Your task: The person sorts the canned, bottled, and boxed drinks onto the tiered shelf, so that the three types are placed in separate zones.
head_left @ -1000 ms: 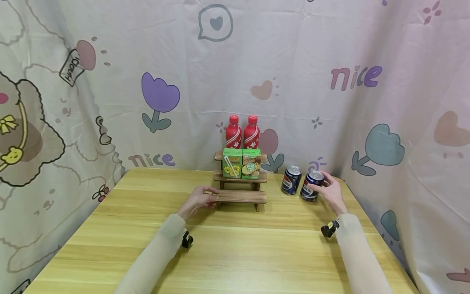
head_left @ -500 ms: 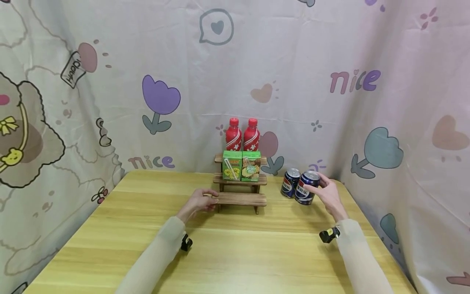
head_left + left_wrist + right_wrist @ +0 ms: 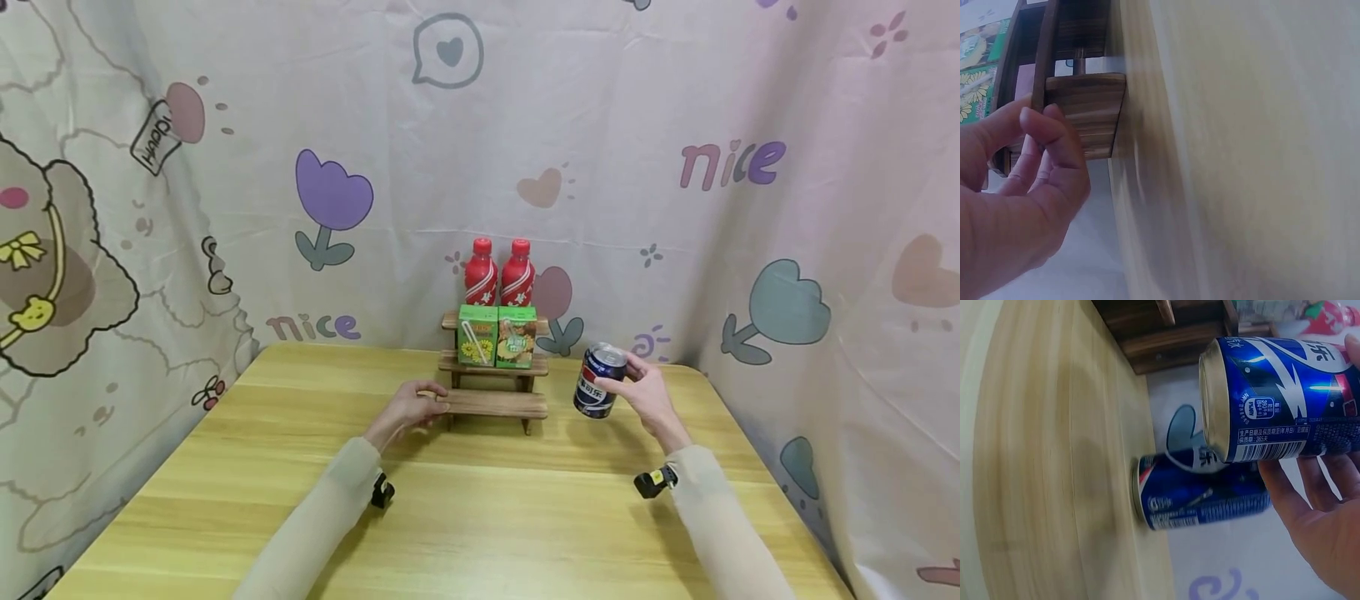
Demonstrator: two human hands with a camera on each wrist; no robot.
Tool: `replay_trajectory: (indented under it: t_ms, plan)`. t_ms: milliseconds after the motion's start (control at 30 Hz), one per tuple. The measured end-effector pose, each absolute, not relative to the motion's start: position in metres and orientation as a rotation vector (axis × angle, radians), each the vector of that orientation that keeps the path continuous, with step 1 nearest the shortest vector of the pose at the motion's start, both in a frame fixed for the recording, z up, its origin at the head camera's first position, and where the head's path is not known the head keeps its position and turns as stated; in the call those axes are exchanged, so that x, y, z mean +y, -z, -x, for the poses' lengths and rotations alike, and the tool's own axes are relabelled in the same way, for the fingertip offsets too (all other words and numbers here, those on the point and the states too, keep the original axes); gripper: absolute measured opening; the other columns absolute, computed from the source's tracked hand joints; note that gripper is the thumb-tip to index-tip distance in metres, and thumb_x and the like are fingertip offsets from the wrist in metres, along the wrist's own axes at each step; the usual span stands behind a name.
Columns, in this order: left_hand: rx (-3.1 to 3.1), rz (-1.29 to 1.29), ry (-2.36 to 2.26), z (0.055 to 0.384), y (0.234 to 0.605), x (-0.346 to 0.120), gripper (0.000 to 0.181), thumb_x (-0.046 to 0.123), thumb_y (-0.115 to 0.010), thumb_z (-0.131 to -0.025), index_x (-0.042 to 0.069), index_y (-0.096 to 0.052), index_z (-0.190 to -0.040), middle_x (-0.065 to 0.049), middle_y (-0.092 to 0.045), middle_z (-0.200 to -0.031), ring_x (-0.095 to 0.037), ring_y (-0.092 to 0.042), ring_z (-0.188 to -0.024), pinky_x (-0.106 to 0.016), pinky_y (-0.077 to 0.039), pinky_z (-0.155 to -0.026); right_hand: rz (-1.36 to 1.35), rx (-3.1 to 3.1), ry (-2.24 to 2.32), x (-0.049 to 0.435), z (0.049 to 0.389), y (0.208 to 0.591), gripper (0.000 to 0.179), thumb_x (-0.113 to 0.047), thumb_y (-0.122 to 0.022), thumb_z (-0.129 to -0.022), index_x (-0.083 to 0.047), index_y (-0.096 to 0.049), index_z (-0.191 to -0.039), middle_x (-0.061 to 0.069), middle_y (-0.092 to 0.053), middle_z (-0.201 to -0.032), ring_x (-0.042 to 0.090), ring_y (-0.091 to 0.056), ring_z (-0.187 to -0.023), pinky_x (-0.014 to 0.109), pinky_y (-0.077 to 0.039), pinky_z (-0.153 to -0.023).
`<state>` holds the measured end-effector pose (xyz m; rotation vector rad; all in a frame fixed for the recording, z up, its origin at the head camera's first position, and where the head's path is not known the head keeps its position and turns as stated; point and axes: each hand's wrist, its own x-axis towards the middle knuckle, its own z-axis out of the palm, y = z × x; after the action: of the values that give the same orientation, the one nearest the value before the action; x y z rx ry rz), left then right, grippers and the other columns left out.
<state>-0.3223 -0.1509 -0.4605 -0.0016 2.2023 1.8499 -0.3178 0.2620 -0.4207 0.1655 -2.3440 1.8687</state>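
My right hand (image 3: 651,400) grips a blue soda can (image 3: 595,392), which is raised off the table with its base showing in the right wrist view. Behind it a second blue soda can (image 3: 1200,494) stands on the table; from the head it is almost wholly hidden. With thumb and fingers my left hand (image 3: 411,408) pinches the left end of the lowest step of a small wooden tiered shelf (image 3: 495,404). Two green drink cartons (image 3: 477,337) stand side by side on its middle step. Two red bottles (image 3: 481,275) occupy the top step.
The shelf and cans are toward the back of a light wooden table (image 3: 480,525). A patterned cloth (image 3: 420,167) hangs behind and along both sides. Each wrist carries a small black camera (image 3: 656,481).
The gripped can has come up off the table and moved left, now in front of the other can. My left hand keeps its hold on the shelf.
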Motion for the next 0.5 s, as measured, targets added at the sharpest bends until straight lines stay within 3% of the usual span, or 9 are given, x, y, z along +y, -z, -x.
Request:
replay_trajectory:
  t_ms: [100, 333, 500]
  plan:
    - [2.223, 0.002, -1.844, 0.322, 0.461, -0.152, 0.031, 0.003, -0.071, -0.087, 0.001, -0.062, -0.116, -0.013, -0.067, -0.08, -0.015, -0.054, -0.058, -0.026, -0.049, -0.055, -0.175, -2.362, -1.858, 0.256, 0.317, 0.421, 0.079, -0.015, -0.083, -0.077, -0.005, -0.044, -0.145, 0.014, -0.06, -0.131, 0.005, -0.057, -0.108, 0.046, -0.038, -0.111]
    - [2.235, 0.016, -1.85, 0.321, 0.462, -0.152, 0.03, 0.004, -0.07, -0.087, 0.002, -0.064, -0.116, -0.011, -0.068, -0.08, -0.013, -0.053, -0.056, -0.025, -0.046, -0.051, -0.207, -2.389, -1.885, 0.248, 0.318, 0.423, 0.084, -0.014, -0.083, -0.077, -0.003, -0.039, -0.148, 0.026, -0.049, -0.142, 0.035, -0.046, -0.131, 0.053, -0.034, -0.114]
    - [2.22, 0.026, -1.858, 0.321, 0.461, -0.151, 0.029, 0.005, -0.067, -0.089, 0.002, -0.064, -0.118, -0.009, -0.068, -0.079, -0.013, -0.055, -0.059, -0.024, -0.043, -0.051, -0.237, -2.395, -1.891, 0.239, 0.318, 0.423, 0.08, -0.013, -0.082, -0.078, -0.006, -0.042, -0.147, 0.024, -0.051, -0.14, 0.032, -0.051, -0.125, 0.049, -0.043, -0.108]
